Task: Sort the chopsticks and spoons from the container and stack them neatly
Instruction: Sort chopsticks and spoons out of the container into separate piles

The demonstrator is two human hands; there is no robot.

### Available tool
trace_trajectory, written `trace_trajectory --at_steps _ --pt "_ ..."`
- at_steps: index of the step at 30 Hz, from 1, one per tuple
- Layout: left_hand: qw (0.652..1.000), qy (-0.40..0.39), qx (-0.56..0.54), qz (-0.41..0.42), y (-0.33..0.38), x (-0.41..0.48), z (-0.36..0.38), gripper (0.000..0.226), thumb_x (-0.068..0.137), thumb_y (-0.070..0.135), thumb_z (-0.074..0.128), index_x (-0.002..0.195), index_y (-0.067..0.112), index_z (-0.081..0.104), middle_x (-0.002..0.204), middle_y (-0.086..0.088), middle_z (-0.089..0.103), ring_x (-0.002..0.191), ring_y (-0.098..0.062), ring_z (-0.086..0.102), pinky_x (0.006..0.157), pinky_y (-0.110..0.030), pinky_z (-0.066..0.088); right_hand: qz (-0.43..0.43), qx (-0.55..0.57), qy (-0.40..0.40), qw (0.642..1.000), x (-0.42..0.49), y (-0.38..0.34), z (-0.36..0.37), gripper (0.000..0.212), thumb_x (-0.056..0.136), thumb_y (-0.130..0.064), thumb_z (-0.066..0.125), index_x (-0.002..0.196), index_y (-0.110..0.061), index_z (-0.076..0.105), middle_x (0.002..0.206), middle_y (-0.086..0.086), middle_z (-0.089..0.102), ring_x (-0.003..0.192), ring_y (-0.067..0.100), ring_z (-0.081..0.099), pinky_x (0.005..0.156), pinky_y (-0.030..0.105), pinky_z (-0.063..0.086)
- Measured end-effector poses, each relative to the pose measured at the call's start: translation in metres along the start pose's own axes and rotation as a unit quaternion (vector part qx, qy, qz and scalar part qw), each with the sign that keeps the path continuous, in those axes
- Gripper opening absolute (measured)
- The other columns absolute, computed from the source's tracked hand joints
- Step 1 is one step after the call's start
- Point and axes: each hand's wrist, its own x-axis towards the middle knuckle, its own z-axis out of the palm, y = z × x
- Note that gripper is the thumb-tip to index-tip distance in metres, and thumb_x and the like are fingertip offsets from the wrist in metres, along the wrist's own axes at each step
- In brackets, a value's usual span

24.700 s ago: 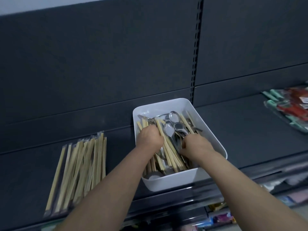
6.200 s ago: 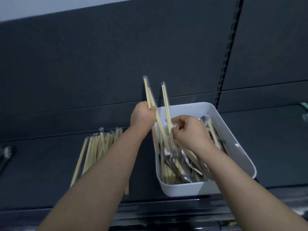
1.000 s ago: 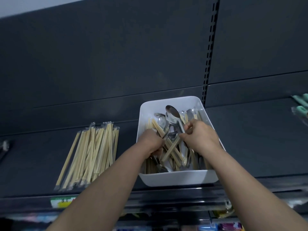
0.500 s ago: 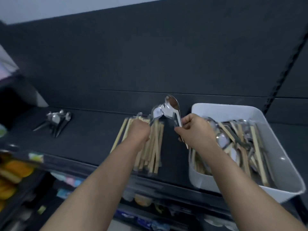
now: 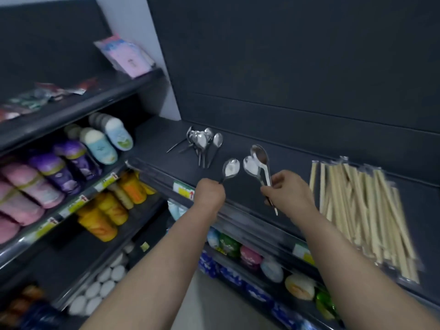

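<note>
Spoons in hand: left hand, fingers curled closed round one handle, the single spoon with its bowl pointing to about 1 o'clock from the fist. Right hand, fingers pinched shut on a bunch of two or perhaps three handles, motion blur making the count unsure; the bunched spoons have their bowls toward 11 o'clock and one handle tip poking out below the fist toward 5 o'clock. The two sets of bowls sit near each other but apart, both in the air above the dark shelf.

Spoon pile: lying on the same shelf, at about 11 o'clock from both hands, nearer the left hand. Bowls toward the back wall, handles fanning toward the shelf edge, long axes roughly from 12 to 6 o'clock. The held spoons already lie close to that same line, so the coming set-down looks like a short carry up and left with little turning; the left hand's spoon should arrive first.

Chopstick stack: wrapped pairs laid side by side at 3 o'clock from the right hand, well apart from the spoon pile.

Container: not in view.
</note>
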Motion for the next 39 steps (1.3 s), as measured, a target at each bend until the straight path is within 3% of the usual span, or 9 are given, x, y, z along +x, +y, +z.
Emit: trace_trajectory --at_steps 3,7,13,15,18,23,28,34,39 --pt "1.0 0.017 -0.003 -0.021 -0.013 0.029 -0.024 0.036 0.093 0.002 0.045 0.063 0.022 0.042 0.077 -0.006 0.053 0.082 -0.024 0.052 0.083 -0.041 0.053 0.011 -0.007 -0.01 1.0 0.014 -0.018 0.022 0.014 0.08 -0.028 0.065 0.078 -0.03 0.051 0.06 -0.01 0.07 0.073 0.009 0.069 0.076 0.034 0.054" --pt "0.998 0.035 -0.035 -0.033 -0.017 0.064 -0.032 0.032 0.088 -0.001 0.047 0.062 0.017 0.041 0.068 -0.008 0.047 0.068 -0.023 0.043 0.066 -0.034 0.04 0.023 -0.003 -0.014 1.0 0.041 -0.037 0.047 0.014 0.08 -0.026 0.064 0.076 -0.031 0.051 0.061 -0.01 0.069 0.074 0.011 0.069 0.078 0.037 0.055" --pt "0.999 0.04 -0.001 0.003 0.012 0.121 -0.027 0.009 0.089 0.005 0.049 0.087 0.012 0.055 0.083 -0.009 0.056 0.077 -0.024 0.052 0.069 -0.032 0.044 0.045 0.021 -0.001 0.999 0.099 -0.052 0.075 0.015 0.081 -0.023 0.064 0.076 -0.029 0.051 0.061 -0.009 0.069 0.073 0.01 0.069 0.076 0.034 0.055" --pt "0.999 0.029 0.023 0.016 0.022 0.14 -0.026 0.015 0.09 0.005 0.049 0.08 0.016 0.05 0.082 -0.007 0.055 0.079 -0.025 0.052 0.074 -0.033 0.046 0.058 0.024 -0.003 0.998 0.12 -0.056 0.083 0.015 0.08 -0.022 0.064 0.077 -0.028 0.051 0.061 -0.009 0.069 0.073 0.01 0.069 0.076 0.034 0.054" --pt "0.998 0.028 0.051 0.029 0.03 0.166 -0.022 0.027 0.086 0.004 0.049 0.065 0.02 0.042 0.068 -0.006 0.047 0.068 -0.023 0.043 0.062 -0.031 0.037 0.067 0.026 -0.008 0.997 0.145 -0.063 0.094 0.014 0.081 -0.022 0.064 0.079 -0.027 0.051 0.06 -0.007 0.069 0.07 0.008 0.067 0.068 0.029 0.052" --pt "0.985 0.026 0.161 0.06 0.034 0.191 -0.021 0.018 0.092 0.012 0.049 0.109 0.007 0.053 0.108 -0.011 0.062 0.101 -0.032 0.059 0.077 -0.032 0.044 0.068 0.001 -0.021 0.997 0.177 -0.07 0.12 0.013 0.083 -0.028 0.063 0.088 -0.019 0.054 0.062 -0.003 0.071 0.072 0.013 0.069 0.073 0.03 0.054" --pt "0.929 0.001 0.35 0.123 0.026 0.207 -0.026 0.035 0.087 0.017 0.059 0.118 0.003 0.049 0.12 -0.015 0.056 0.111 -0.033 0.056 0.084 -0.039 0.047 0.016 -0.201 -0.048 0.978 0.182 -0.08 0.141 0.031 0.089 -0.045 0.054 0.091 -0.015 0.062 0.087 0.005 0.071 0.087 0.026 0.065 0.071 0.03 0.048" --pt "0.916 -0.039 0.363 0.167 0.027 0.211 -0.04 0.036 0.088 0.028 0.06 0.116 0.006 0.052 0.118 -0.011 0.056 0.106 -0.029 0.057 0.076 -0.035 0.044 -0.009 -0.35 -0.012 0.937 0.176 -0.097 0.14 0.025 0.091 -0.035 0.051 0.104 -0.02 0.066 0.104 0.003 0.066 0.099 0.026 0.062 0.068 0.028 0.037" --pt "0.872 -0.06 0.377 0.307 0.035 0.198 -0.049 0.023 0.091 0.019 0.056 0.113 0.01 0.057 0.111 -0.007 0.057 0.106 -0.027 0.053 0.073 -0.034 0.044 -0.014 -0.392 0.02 0.92 0.149 -0.095 0.131 0.026 0.094 -0.032 0.05 0.113 -0.016 0.06 0.115 0.004 0.059 0.114 0.026 0.05 0.074 0.031 0.038"
